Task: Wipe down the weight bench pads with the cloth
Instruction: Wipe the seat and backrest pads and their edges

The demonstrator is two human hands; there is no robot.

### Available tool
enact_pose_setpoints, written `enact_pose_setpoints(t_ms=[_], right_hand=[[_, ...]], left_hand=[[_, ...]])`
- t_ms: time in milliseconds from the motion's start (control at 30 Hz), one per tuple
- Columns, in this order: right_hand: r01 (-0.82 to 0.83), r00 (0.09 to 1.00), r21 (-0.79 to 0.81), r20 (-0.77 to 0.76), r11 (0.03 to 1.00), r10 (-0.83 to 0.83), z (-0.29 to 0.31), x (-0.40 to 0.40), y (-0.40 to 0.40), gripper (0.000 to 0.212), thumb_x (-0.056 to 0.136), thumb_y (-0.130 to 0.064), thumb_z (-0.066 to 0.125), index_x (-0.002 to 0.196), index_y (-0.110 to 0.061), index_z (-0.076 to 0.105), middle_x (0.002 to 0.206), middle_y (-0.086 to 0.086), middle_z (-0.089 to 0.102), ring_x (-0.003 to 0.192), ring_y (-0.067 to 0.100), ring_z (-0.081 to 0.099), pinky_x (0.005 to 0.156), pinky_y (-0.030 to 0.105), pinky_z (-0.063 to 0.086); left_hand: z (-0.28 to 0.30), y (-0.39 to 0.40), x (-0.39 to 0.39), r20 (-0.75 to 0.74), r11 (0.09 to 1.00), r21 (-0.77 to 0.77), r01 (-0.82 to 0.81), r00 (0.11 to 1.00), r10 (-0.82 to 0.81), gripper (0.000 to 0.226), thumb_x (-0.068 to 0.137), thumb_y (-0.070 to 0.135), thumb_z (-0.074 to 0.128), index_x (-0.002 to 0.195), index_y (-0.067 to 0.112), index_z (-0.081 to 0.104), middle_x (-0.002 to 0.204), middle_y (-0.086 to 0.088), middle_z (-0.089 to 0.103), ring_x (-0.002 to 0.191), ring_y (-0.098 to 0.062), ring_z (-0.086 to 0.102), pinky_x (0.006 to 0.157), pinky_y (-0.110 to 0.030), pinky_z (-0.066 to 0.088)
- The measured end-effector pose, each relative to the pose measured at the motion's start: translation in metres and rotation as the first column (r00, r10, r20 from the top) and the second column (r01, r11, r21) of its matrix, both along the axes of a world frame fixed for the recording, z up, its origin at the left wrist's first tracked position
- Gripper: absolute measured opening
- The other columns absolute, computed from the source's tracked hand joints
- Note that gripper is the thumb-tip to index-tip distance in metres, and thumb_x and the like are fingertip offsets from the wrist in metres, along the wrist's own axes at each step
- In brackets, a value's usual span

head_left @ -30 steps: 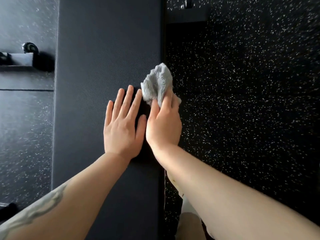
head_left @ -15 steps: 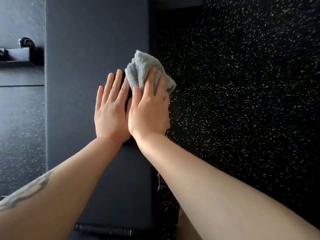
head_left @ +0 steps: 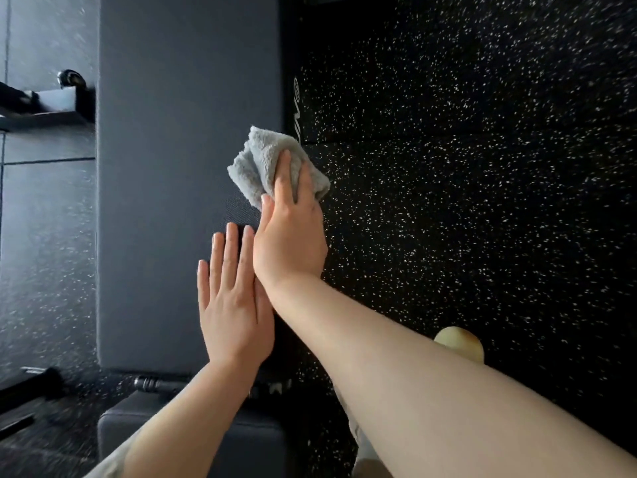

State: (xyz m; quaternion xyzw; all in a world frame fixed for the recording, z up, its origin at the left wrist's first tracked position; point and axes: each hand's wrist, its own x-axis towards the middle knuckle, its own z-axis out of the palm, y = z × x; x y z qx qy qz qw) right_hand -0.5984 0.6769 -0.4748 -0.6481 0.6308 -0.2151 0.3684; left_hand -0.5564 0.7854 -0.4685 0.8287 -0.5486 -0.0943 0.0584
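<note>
A long dark grey bench pad (head_left: 179, 139) runs up the middle of the view. A second, shorter pad (head_left: 193, 439) lies below it across a gap with a metal bar. A crumpled grey cloth (head_left: 262, 163) sits at the long pad's right edge. My right hand (head_left: 291, 229) presses it down with fingers stretched over it. My left hand (head_left: 234, 305) rests flat on the pad, fingers straight, just below and left of the right hand.
Black rubber flooring with white specks (head_left: 482, 201) lies to the right and left of the bench. A black frame foot with a wheel (head_left: 65, 94) sticks out on the left. A pale rounded thing (head_left: 460, 343) shows past my right forearm.
My right hand has pushed the cloth farther up the pad's right edge, ahead of the left hand. The view has pulled back, showing the gap and second pad.
</note>
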Motion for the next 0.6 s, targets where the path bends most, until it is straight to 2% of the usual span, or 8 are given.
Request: enact_pose_setpoints(t_ms=[133,233,333,400,500,567,600], right_hand=[[0.068,0.997,0.023,0.04,0.997,-0.069,-0.001,-0.015,0.053,0.055,0.1,-0.031,0.033,0.152,-0.016,0.025,0.157,0.005,0.03,0.133,0.023,0.046,0.102,0.036,0.046],[0.1,0.993,0.058,0.057,0.993,-0.103,0.004,-0.024,0.101,0.054,0.1,-0.032,0.035,0.151,-0.016,0.027,0.155,0.004,0.034,0.128,0.023,0.05,0.099,0.037,0.048],[0.168,0.979,0.132,0.096,0.977,-0.182,0.006,-0.016,0.088,0.054,0.1,-0.024,0.04,0.151,-0.013,0.027,0.152,0.008,0.039,0.13,0.026,0.048,0.104,0.04,0.043],[0.192,0.964,0.204,0.144,0.96,-0.223,0.008,-0.012,0.071,0.055,0.098,-0.02,0.047,0.15,-0.012,0.031,0.148,0.008,0.043,0.131,0.024,0.046,0.107,0.04,0.04],[0.235,0.954,0.163,0.15,0.958,-0.259,0.003,-0.017,0.065,0.047,0.094,-0.027,0.051,0.138,-0.012,0.048,0.138,0.004,0.055,0.131,0.024,0.045,0.11,0.045,0.036],[0.225,0.964,0.163,0.107,0.961,-0.244,-0.002,-0.025,0.077,0.04,0.094,-0.034,0.049,0.125,-0.011,0.058,0.133,0.002,0.057,0.136,0.025,0.04,0.116,0.05,0.024],[0.227,0.961,0.172,0.123,0.959,-0.249,-0.003,-0.03,0.088,0.039,0.094,-0.037,0.047,0.118,-0.009,0.062,0.129,0.004,0.058,0.133,0.026,0.041,0.116,0.05,0.025]], left_hand=[[-0.002,0.001,0.001,-0.033,0.998,-0.055,0.003,0.999,-0.005,0.056,0.098,0.025,0.041,0.152,0.021,0.023,0.159,0.004,0.014,0.148,-0.013,0.008,0.12,-0.034,0.004],[-0.002,0.001,0.005,-0.118,0.995,-0.097,-0.027,0.993,0.016,0.048,0.1,0.022,0.038,0.148,0.019,0.032,0.158,0.005,0.019,0.147,-0.012,0.01,0.12,-0.032,0.004],[0.001,0.009,0.011,-0.151,0.997,-0.051,0.055,0.987,-0.062,0.055,0.101,0.016,0.045,0.151,0.021,0.023,0.159,0.007,0.012,0.148,-0.01,0.004,0.12,-0.031,0.001],[0.005,0.024,0.017,-0.123,0.99,-0.001,0.141,0.982,-0.14,0.056,0.102,0.019,0.041,0.153,0.022,0.016,0.16,0.006,0.008,0.148,-0.009,0.0,0.12,-0.033,0.0],[0.006,0.037,0.024,-0.075,0.98,0.013,0.198,0.978,-0.196,0.053,0.101,0.028,0.023,0.153,0.019,0.019,0.16,0.002,0.012,0.148,-0.012,0.003,0.12,-0.034,0.003],[0.004,0.038,0.023,-0.046,0.982,-0.005,0.187,0.981,-0.187,0.054,0.1,0.029,0.023,0.152,0.019,0.02,0.16,0.002,0.015,0.148,-0.013,0.005,0.12,-0.035,0.005],[0.003,0.038,0.022,-0.037,0.984,-0.02,0.177,0.983,-0.178,0.054,0.1,0.029,0.024,0.152,0.018,0.021,0.16,0.002,0.015,0.148,-0.013,0.006,0.12,-0.035,0.006]])
